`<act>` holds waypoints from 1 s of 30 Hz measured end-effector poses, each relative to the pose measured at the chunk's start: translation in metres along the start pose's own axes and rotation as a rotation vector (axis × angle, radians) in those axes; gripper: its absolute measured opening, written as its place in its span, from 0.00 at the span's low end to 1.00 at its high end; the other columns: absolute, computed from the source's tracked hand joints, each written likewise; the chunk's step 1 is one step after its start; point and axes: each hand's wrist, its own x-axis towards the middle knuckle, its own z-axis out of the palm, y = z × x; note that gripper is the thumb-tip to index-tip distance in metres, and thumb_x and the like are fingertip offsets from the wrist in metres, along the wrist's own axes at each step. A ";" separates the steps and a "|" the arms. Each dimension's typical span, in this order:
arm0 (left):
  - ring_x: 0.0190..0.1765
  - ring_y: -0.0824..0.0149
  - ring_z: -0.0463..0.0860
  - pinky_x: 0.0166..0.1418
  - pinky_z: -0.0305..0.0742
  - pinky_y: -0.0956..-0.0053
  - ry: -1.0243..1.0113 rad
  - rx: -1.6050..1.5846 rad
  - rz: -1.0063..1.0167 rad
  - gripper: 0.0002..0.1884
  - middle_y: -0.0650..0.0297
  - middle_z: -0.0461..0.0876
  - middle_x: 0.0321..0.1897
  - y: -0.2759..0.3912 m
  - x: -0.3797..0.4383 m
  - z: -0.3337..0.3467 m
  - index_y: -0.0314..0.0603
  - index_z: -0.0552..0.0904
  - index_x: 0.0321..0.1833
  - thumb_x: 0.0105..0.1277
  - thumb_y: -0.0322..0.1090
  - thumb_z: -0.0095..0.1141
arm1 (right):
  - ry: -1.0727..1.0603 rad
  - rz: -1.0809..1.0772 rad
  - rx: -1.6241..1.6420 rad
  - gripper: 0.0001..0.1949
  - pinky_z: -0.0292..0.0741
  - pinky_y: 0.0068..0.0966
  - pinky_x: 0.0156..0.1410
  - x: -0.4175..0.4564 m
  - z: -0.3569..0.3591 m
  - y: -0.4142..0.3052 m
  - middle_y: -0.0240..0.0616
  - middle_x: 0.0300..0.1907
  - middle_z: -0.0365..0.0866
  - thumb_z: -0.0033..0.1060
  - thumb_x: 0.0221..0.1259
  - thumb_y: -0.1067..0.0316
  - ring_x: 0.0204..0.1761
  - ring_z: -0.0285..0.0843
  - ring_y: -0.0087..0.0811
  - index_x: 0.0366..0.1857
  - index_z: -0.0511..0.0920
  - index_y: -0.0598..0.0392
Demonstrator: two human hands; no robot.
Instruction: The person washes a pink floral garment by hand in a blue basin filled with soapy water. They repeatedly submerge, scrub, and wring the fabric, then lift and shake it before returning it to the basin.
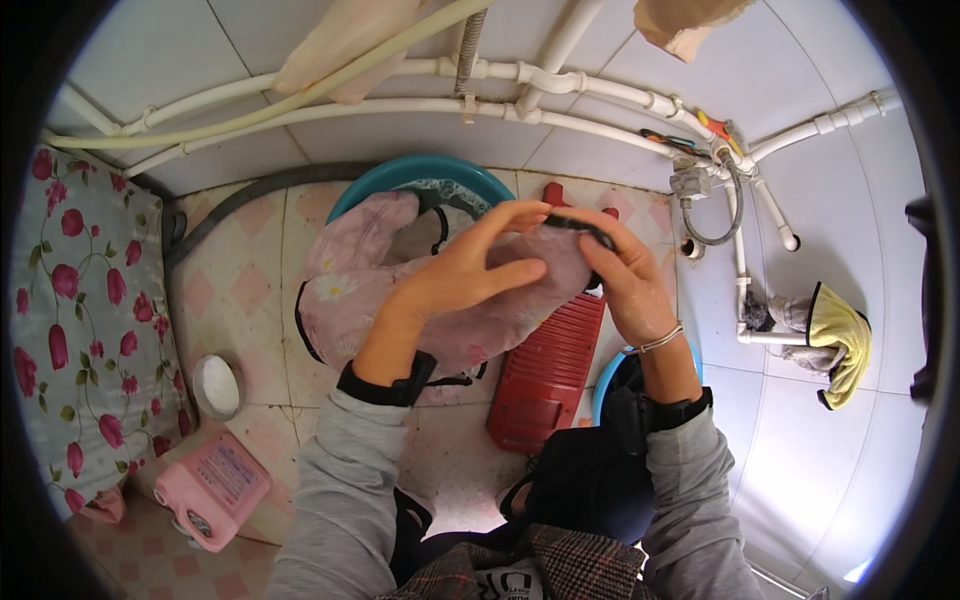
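A wet pink floral garment (360, 300) with black trim hangs in folds across the middle of the view. My right hand (634, 274) grips its trimmed edge, thumb on the near side. My left hand (480, 259) lies over the fabric with thumb and fingers apart, its fingertips close to that same edge. Below the raised cloth, a red plastic washboard (544, 367) rests on the tiles, its upper part covered. Beyond the garment stands a teal basin (450, 165) of sudsy water with dark cloth in it; the garment hides its near side.
At left are a white-filled bowl (219, 386), a pink jug (214, 487) bearing writing, and a floral cover (90, 315). A blue basin (600, 397) with dark cloth sits by my right forearm. White pipes (420, 105) line the wall; a yellow cloth (840, 345) hangs right.
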 end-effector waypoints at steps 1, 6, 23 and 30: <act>0.54 0.67 0.76 0.63 0.69 0.72 -0.050 -0.012 -0.008 0.27 0.61 0.76 0.54 0.003 0.001 0.001 0.37 0.71 0.66 0.65 0.36 0.64 | 0.001 -0.015 -0.095 0.13 0.70 0.15 0.51 0.000 0.001 0.002 0.26 0.44 0.78 0.51 0.72 0.67 0.45 0.70 0.16 0.55 0.77 0.56; 0.48 0.66 0.78 0.55 0.72 0.72 -0.027 0.216 -0.015 0.22 0.60 0.80 0.46 0.012 0.008 0.010 0.37 0.78 0.58 0.61 0.34 0.66 | 0.161 -0.006 -0.334 0.11 0.74 0.16 0.42 -0.007 -0.021 0.010 0.28 0.35 0.80 0.49 0.73 0.68 0.36 0.74 0.17 0.52 0.77 0.57; 0.64 0.61 0.74 0.65 0.70 0.71 0.336 0.440 -0.347 0.28 0.49 0.76 0.61 -0.089 -0.023 -0.063 0.33 0.71 0.67 0.66 0.37 0.62 | 0.318 -0.533 -1.152 0.08 0.74 0.33 0.62 0.029 -0.020 0.100 0.51 0.49 0.78 0.54 0.55 0.74 0.56 0.75 0.47 0.38 0.79 0.57; 0.64 0.58 0.72 0.67 0.65 0.68 0.032 0.820 -0.360 0.26 0.54 0.74 0.61 -0.058 -0.024 -0.060 0.36 0.70 0.68 0.72 0.44 0.54 | 0.677 -0.147 -0.005 0.10 0.75 0.40 0.53 0.026 0.001 0.055 0.56 0.43 0.81 0.50 0.61 0.70 0.48 0.78 0.53 0.39 0.79 0.63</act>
